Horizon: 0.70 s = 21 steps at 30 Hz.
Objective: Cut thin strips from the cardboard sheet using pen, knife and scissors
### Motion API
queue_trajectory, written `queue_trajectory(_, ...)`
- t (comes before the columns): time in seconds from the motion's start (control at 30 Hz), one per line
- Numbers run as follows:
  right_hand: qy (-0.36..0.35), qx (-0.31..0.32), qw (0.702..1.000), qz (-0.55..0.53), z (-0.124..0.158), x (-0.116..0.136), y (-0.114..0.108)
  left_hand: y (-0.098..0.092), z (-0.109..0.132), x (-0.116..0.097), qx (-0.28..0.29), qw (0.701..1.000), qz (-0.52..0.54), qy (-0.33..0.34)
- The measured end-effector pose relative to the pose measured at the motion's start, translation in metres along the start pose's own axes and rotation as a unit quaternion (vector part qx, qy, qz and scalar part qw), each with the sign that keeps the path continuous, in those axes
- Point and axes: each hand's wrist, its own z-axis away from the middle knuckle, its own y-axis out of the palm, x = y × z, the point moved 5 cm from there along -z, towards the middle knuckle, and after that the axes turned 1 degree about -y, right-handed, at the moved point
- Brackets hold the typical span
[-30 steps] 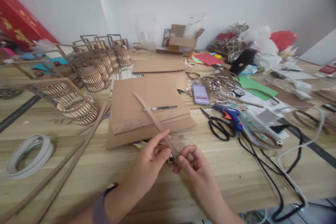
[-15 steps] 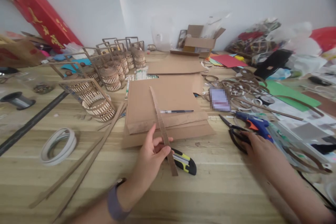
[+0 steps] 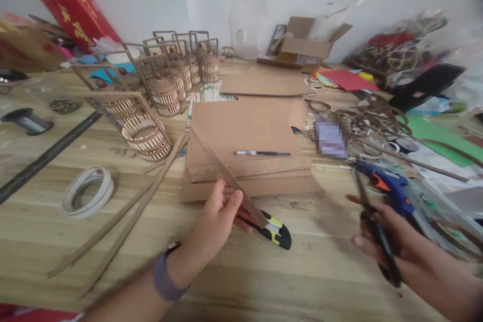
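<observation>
Between thumb and fingers, my left hand [image 3: 223, 206] pinches a narrow strip of brown cardboard [image 3: 214, 155], which slants from upper left to lower right. Below that hand a yellow-and-black utility knife [image 3: 279, 231] lies on the table, partly covered by the strip and fingers. My right hand [image 3: 394, 241], somewhat blurred, holds black-handled scissors [image 3: 373, 226] off the table, with the blades pointing up and away. Just beyond it lies a blue hot glue gun [image 3: 390, 188]. A pen [image 3: 263, 153] rests on the cardboard sheets [image 3: 249, 121].
Several small woven baskets with handles [image 3: 166, 95] stand at the back left. White tape rolls [image 3: 87, 192] and long brown strips [image 3: 128, 224] lie on the left. Coiled strips [image 3: 364, 123] and a green sheet [image 3: 437, 141] are on the right. An open cardboard box [image 3: 307, 45] stands behind.
My right hand has picked the scissors up off the table. My left hand has tilted the cardboard strip, its far end swinging left. The view has shifted slightly.
</observation>
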Motion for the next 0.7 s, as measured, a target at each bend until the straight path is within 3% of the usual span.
queue_trajectory(0.03, 0.006, 0.082, 0.997, -0.007, 0.003, 0.017, 0.017, 0.001, 0.001, -0.001, 0.008, 1.0, 0.007, -0.001)
queue_trajectory(0.13, -0.025, 0.171, 0.984, -0.033, 0.004, 0.067, 0.056, 0.004, 0.002, -0.003, 0.034, 0.999, 0.023, 0.002)
queue_trajectory(0.23, -0.055, 0.173, 0.98, -0.079, -0.002, 0.098, 0.085, 0.006, 0.002, -0.001, 0.052, 0.998, 0.033, 0.005)
queue_trajectory(0.33, -0.04, 0.162, 0.978, -0.124, -0.008, 0.109, 0.102, 0.009, 0.001, 0.004, 0.068, 0.996, 0.054, 0.005)
queue_trajectory(0.57, -0.14, 0.208, 0.955, -0.156, -0.009, 0.113, 0.102, 0.027, 0.01, 0.02, 0.169, 0.982, 0.054, -0.057)
queue_trajectory(0.63, -0.165, 0.232, 0.949, -0.138, -0.01, 0.112, 0.097, 0.027, 0.016, 0.02, 0.161, 0.986, 0.023, -0.041)
queue_trajectory(0.7, -0.185, 0.242, 0.947, -0.101, -0.013, 0.109, 0.091, 0.022, 0.021, 0.013, 0.13, 0.991, -0.012, 0.017)
